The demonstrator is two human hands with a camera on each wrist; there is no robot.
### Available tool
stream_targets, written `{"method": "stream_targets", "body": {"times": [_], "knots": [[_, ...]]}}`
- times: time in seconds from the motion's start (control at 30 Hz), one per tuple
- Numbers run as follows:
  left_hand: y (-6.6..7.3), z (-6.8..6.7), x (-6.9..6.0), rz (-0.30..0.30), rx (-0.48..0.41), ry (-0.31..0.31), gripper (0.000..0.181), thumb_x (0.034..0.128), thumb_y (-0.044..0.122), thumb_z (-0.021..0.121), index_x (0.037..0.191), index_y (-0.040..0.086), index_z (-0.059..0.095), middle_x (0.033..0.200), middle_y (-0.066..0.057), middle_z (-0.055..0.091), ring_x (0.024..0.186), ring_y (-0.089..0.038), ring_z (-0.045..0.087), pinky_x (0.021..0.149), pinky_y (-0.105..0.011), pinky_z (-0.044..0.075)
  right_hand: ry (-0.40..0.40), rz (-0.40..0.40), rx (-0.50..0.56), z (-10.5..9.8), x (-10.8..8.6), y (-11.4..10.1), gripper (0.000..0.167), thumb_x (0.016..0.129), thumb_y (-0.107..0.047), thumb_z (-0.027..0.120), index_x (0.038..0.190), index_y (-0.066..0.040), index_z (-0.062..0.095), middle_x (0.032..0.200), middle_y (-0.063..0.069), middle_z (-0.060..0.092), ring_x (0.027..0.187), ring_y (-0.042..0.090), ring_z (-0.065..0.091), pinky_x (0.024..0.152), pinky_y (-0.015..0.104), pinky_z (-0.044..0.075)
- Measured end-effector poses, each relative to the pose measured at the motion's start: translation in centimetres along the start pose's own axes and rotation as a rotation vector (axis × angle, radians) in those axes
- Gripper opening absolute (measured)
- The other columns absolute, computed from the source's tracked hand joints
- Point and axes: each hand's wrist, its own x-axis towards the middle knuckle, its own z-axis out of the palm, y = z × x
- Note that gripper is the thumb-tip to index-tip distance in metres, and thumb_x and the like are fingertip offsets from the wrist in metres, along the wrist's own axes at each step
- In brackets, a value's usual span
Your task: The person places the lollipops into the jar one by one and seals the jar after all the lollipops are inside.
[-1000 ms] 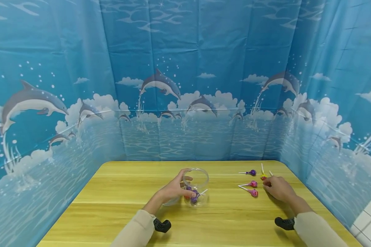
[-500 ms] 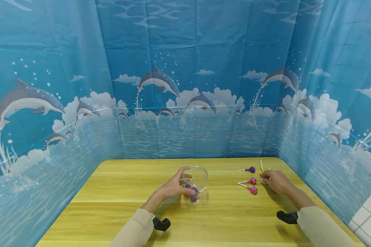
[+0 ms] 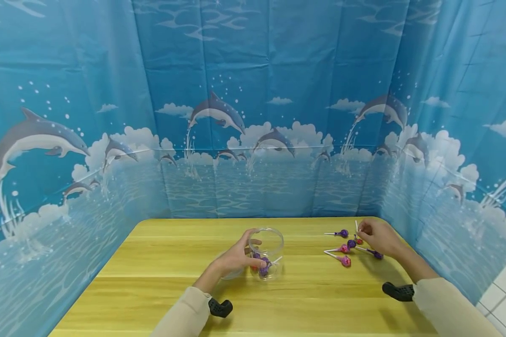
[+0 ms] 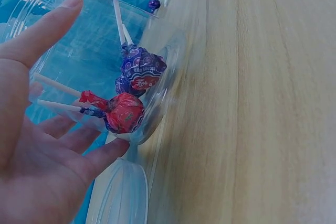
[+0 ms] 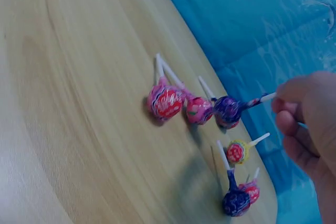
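Note:
A clear round jar (image 3: 274, 248) stands on the table, the left hand (image 3: 235, 255) curled round its left side. Inside it in the left wrist view lie purple-wrapped lollipops (image 4: 140, 69) and a red one (image 4: 125, 113). At the right, the right hand (image 3: 381, 238) pinches the white stick of a purple lollipop (image 5: 228, 109) between thumb and finger, its head above the table. Around that hand are two pink lollipops (image 5: 166, 102) with their sticks meeting, a yellow-and-red one (image 5: 238, 152), and another purple one (image 5: 236, 202) beside a pink one (image 5: 253, 190).
A clear lid (image 4: 124, 195) lies on the table (image 3: 160, 267) beside the jar, partly behind the left hand. Another purple lollipop (image 3: 343, 233) lies near the back right. Blue dolphin-print curtains (image 3: 236, 187) stand behind the table and along its sides.
The right hand has moved back and slightly up with a purple lollipop in its grip. Lollipops it covered before now show. The left hand keeps its hold on the jar.

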Motion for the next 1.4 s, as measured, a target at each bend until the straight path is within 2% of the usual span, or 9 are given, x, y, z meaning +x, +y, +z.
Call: {"method": "stream_targets", "body": {"times": [0.07, 0.23, 0.43, 0.57, 0.83, 1.17, 1.23, 1.4], "knots": [[-0.1, 0.0, 0.1, 0.002, 0.0, 0.0, 0.088, 0.0947, 0.014, 0.078, 0.162, 0.026, 0.023, 0.154, -0.025, 0.04, 0.139, -0.045, 0.043, 0.109, -0.059, 0.04, 0.019, 0.029, 0.028, -0.1, 0.1, -0.3, 0.011, 0.103, -0.011, 0.065, 0.098, -0.002, 0.067, 0.086, 0.004, 0.069, 0.074, 0.021, 0.063, 0.06, 0.037, 0.048], [-0.3, -0.1, 0.1, 0.004, -0.005, -0.004, 0.087, 0.0951, 0.015, 0.078, 0.162, 0.027, 0.023, 0.154, -0.026, 0.039, 0.14, -0.046, 0.042, 0.111, -0.06, 0.037, 0.019, 0.102, 0.076, -0.2, 0.3, -0.7, 0.011, 0.1, -0.014, 0.066, 0.098, -0.003, 0.067, 0.086, 0.002, 0.068, 0.07, 0.023, 0.06, 0.056, 0.037, 0.047], [-0.1, 0.0, -0.1, -0.003, -0.008, -0.002, 0.086, 0.0958, 0.016, 0.077, 0.162, 0.028, 0.023, 0.153, -0.026, 0.039, 0.141, -0.046, 0.041, 0.112, -0.062, 0.035, 0.027, 0.157, 0.151, 0.0, 0.4, -0.8, 0.013, 0.1, -0.015, 0.065, 0.103, -0.002, 0.066, 0.091, 0.006, 0.071, 0.061, 0.022, 0.057, 0.049, 0.037, 0.048], [-0.1, 0.0, 0.0, -0.003, 0.001, -0.003, 0.087, 0.0957, 0.017, 0.077, 0.162, 0.029, 0.022, 0.154, -0.025, 0.04, 0.141, -0.047, 0.04, 0.112, -0.062, 0.035, 0.042, 0.183, 0.188, 0.1, 0.4, -0.9, 0.015, 0.101, -0.016, 0.066, 0.105, -0.002, 0.065, 0.093, 0.008, 0.071, 0.063, 0.022, 0.057, 0.049, 0.039, 0.05], [-0.1, -0.1, 0.0, -0.004, 0.002, -0.005, 0.088, 0.0955, 0.017, 0.077, 0.162, 0.029, 0.021, 0.153, -0.024, 0.04, 0.142, -0.048, 0.039, 0.112, -0.062, 0.035, 0.086, 0.171, 0.189, 0.4, 0.9, -1.5, 0.012, 0.1, -0.015, 0.067, 0.101, -0.003, 0.065, 0.093, 0.007, 0.07, 0.079, 0.025, 0.062, 0.062, 0.038, 0.048], [-0.1, 0.0, 0.1, -0.004, -0.006, -0.005, 0.088, 0.0954, 0.016, 0.078, 0.162, 0.028, 0.022, 0.155, -0.025, 0.039, 0.142, -0.047, 0.039, 0.111, -0.06, 0.037, 0.102, 0.15, 0.24, 0.6, 1.5, -2.7, 0.011, 0.101, -0.014, 0.067, 0.101, -0.004, 0.063, 0.096, 0.01, 0.069, 0.081, 0.023, 0.063, 0.063, 0.037, 0.051], [-0.1, 0.0, 0.0, -0.005, -0.007, -0.006, 0.088, 0.0954, 0.015, 0.077, 0.162, 0.027, 0.022, 0.155, -0.025, 0.038, 0.143, -0.048, 0.038, 0.112, -0.061, 0.036, 0.101, 0.146, 0.26, 0.8, 1.5, -3.0, 0.012, 0.101, -0.013, 0.067, 0.101, -0.002, 0.062, 0.095, 0.01, 0.069, 0.08, 0.022, 0.062, 0.062, 0.036, 0.051], [-0.1, 0.0, 0.0, -0.01, -0.008, -0.007, 0.087, 0.0957, 0.015, 0.077, 0.162, 0.027, 0.022, 0.155, -0.025, 0.038, 0.143, -0.048, 0.038, 0.112, -0.061, 0.036, 0.087, 0.146, 0.326, 1.5, 1.8, -3.9, 0.014, 0.1, -0.013, 0.066, 0.101, 0.0, 0.062, 0.092, 0.011, 0.07, 0.065, 0.02, 0.056, 0.054, 0.036, 0.049]]}}
